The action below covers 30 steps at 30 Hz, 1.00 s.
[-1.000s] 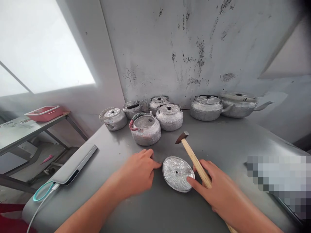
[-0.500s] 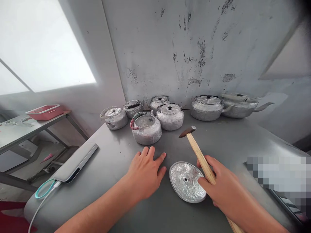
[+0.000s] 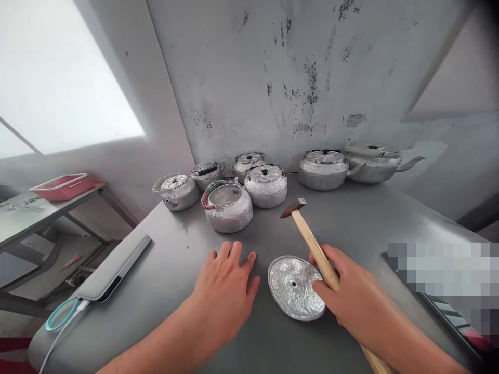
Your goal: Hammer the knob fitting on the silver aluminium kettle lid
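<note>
My right hand (image 3: 346, 288) is closed around the wooden handle of a hammer (image 3: 314, 244), whose dark steel head points away from me. Under and left of that hand is a round, dented silver lid (image 3: 290, 298) with a small hole in its middle; the hand covers part of its right edge. My left hand (image 3: 228, 291) is to the left of the lid, fingers apart, palm down over the grey table, holding nothing. Beyond it stands a lidless kettle (image 3: 230, 214) with a red and green wrapped handle.
Several lidded metal kettles (image 3: 267, 189) line the back of the table by the wall. A grey power bank (image 3: 113, 270) with a cable lies at left. At right is a pixelated flat object (image 3: 440, 275). A side table holds a pink basket (image 3: 64, 188).
The whole view has shifted slightly, so most things sit a little further left. My left hand has drawn slightly nearer to me; my right hand still holds the hammer.
</note>
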Available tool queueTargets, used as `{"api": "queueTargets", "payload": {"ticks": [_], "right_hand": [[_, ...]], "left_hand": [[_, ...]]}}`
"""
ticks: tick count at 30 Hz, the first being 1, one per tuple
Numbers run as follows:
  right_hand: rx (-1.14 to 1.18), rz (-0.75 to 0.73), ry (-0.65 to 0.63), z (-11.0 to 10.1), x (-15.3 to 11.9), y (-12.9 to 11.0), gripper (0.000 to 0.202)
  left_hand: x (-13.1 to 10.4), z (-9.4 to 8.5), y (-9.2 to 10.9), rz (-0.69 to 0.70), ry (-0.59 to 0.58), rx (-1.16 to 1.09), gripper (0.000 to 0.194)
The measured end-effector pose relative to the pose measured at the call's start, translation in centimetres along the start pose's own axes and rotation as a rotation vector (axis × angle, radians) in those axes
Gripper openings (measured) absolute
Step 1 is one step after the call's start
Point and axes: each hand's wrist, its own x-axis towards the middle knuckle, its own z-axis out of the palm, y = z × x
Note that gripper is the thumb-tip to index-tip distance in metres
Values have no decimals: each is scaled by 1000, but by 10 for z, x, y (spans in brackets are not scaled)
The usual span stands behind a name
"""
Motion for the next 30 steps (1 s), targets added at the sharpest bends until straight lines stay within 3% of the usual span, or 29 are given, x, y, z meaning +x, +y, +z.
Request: {"api": "queueTargets", "payload": {"ticks": [6,9,12,16,19,25,30], "right_hand": [[-2,-5,14,1,-1,1,16],[-22,-20,23,2,1,3,16],[-43,3,0,2,2,4,16],[-48,53,-16,1,-1,3,16],[-35,49,-44,1,-4,2,16],[-41,19,-58,2,-4,1,16],[-24,30,-68,2,-3,2,16]], "left_hand": [[17,12,-10,-20,84,-85,51],[30,14,-18,-11,167,-276,48],[41,10,-25,-70,204,-717,41],[45,1,-28,-141,-2,-1538,30],[42,-2,-28,-140,-85,-1879,25],[39,0,-25,-138,-136,-1909,23],[41,2,-23,-122,-100,-1821,23]]}}
